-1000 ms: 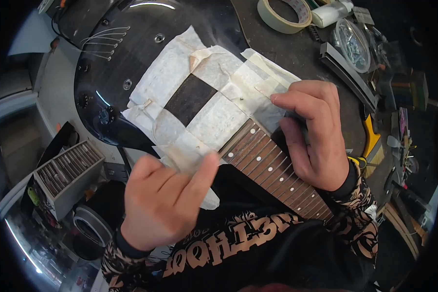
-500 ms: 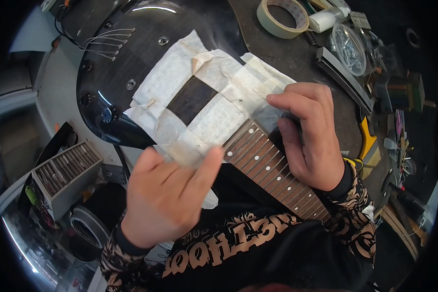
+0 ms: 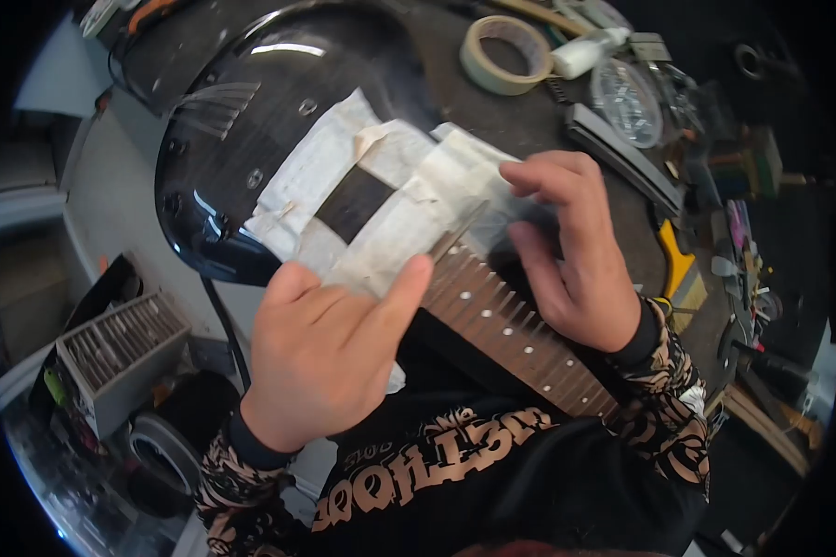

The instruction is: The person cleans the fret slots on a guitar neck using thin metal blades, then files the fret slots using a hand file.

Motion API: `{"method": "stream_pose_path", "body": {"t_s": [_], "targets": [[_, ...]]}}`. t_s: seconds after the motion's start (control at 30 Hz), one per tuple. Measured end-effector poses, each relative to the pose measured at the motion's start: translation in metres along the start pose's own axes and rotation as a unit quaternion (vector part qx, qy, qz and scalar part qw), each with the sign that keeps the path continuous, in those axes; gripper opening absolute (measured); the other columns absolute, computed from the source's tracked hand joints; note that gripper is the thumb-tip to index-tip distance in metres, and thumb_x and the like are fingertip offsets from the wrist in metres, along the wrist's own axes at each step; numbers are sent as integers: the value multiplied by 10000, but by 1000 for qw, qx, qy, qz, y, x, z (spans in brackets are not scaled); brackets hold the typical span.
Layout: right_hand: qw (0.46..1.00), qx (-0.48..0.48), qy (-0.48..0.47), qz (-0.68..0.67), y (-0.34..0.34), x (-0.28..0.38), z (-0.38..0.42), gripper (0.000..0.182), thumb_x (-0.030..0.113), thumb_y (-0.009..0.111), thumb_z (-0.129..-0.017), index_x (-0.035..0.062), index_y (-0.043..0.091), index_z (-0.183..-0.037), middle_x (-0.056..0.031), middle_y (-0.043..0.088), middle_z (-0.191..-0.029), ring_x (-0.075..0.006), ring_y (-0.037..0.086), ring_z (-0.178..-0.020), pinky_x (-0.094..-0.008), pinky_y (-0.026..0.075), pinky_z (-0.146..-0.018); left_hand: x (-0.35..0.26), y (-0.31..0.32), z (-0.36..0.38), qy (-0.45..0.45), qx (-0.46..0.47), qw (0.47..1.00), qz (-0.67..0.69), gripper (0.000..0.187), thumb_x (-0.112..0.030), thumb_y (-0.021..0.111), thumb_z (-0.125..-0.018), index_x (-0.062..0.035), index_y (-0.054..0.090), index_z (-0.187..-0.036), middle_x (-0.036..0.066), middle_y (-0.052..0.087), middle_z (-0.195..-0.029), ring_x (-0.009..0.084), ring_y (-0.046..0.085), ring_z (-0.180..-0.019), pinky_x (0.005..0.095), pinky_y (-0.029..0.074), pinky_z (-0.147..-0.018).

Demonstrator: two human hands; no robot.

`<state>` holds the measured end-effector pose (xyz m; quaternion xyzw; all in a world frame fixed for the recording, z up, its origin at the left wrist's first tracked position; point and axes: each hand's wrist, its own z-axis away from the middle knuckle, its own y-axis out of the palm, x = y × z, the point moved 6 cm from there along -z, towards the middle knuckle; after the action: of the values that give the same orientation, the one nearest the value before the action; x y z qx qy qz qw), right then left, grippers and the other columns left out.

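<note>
A dark, glossy guitar body (image 3: 228, 139) lies at upper left, its fretted neck (image 3: 520, 343) running to lower right. Pale masking tape (image 3: 381, 232) surrounds a dark rectangular opening (image 3: 353, 204). My left hand (image 3: 325, 357) rests over the tape's lower edge, one digit stretched toward the fretboard's end and the other fingers bent, their tips partly hidden. A thin grey strip (image 3: 464, 227) lies by that end. My right hand (image 3: 576, 246) hovers over the neck's upper side, beside the tape, its thumb and fingers apart and nothing visible between them.
A tape roll (image 3: 505, 56), a white bottle (image 3: 590, 52), a clear round container (image 3: 627, 102) and a long metal bar (image 3: 625, 160) lie at upper right. A yellow-handled tool (image 3: 675, 260) is right of my right hand. A box of flat pieces (image 3: 121, 348) stands at left.
The view has shifted, and the guitar body and tape appear lower in it. My right hand appears slightly further left. Both hands keep nearly the same pose.
</note>
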<state>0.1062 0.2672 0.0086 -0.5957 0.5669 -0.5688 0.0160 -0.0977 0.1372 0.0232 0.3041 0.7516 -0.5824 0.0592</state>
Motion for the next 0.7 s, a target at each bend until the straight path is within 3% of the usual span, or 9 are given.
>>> {"method": "stream_pose_path", "body": {"t_s": [0.07,0.13,0.23,0.27,0.33,0.37,0.47,0.6,0.7], "targets": [[999,-26,7,-19,-14,6,-2,613,-135,777,-921,27,662,-1501,-170,678,-1326,-366,679,-1177,-461,551,-1060,-8,-12,7,-23,-86,993,77,575,39,831,-894,60,815,-1468,-1,660,-757,194,559,-611,391,397,-701],[998,-17,1,-67,-23,19,-4,467,12,804,-1038,5,655,-1481,-167,676,-1274,-330,692,-1156,-442,559,-1057,-9,-16,16,-88,-165,967,172,483,64,797,-1000,94,796,-1482,53,740,-821,188,579,-637,369,453,-724],[971,61,-10,-229,-13,46,-2,372,148,772,-1147,2,654,-1469,-122,666,-1241,-246,676,-1117,-395,558,-995,-27,5,23,-179,-236,907,298,320,28,723,-1155,96,725,-1467,34,742,-922,89,597,-740,265,466,-710],[955,74,-1,-286,-8,54,2,379,189,758,-1186,1,645,-1495,-85,656,-1235,-189,652,-1112,-356,542,-974,-39,9,17,-165,-255,894,329,283,21,705,-1173,78,695,-1450,26,736,-930,71,593,-743,248,458,-705],[946,87,35,-311,-15,69,5,269,224,704,-1234,1,663,-1378,-57,656,-1197,-133,631,-1079,-334,551,-953,-62,18,5,-138,-284,864,392,212,7,669,-1210,41,635,-1416,12,724,-948,36,586,-748,214,443,-696],[939,93,54,-326,-20,72,7,251,229,692,-1242,4,664,-1349,-50,655,-1190,-126,626,-1078,-334,553,-955,-71,20,1,-124,-292,871,376,148,-12,638,-1235,-9,568,-1365,1,716,-941,13,569,-725,192,416,-670],[916,75,113,-378,-28,80,19,242,255,662,-1263,13,662,-1256,-17,662,-1138,-104,628,-1050,-329,565,-943,-89,26,-4,-138,-324,834,426,92,-63,635,-1252,-43,588,-1329,-30,658,-859,15,527,-670,218,355,-595],[919,50,106,-375,-43,83,41,258,264,680,-1256,13,670,-1198,10,687,-1081,-95,638,-1017,-312,578,-944,-118,30,-13,-134,-323,816,460,86,-127,625,-1272,-53,587,-1295,-23,651,-826,28,525,-649,226,367,-588],[923,53,140,-353,-67,76,60,277,289,697,-1249,19,675,-1193,9,694,-1070,-89,662,-1010,-312,585,-907,-136,47,-8,-141,-266,804,512,231,-135,633,-1265,-30,557,-1457,13,693,-886,69,602,-750,242,456,-689]]}}
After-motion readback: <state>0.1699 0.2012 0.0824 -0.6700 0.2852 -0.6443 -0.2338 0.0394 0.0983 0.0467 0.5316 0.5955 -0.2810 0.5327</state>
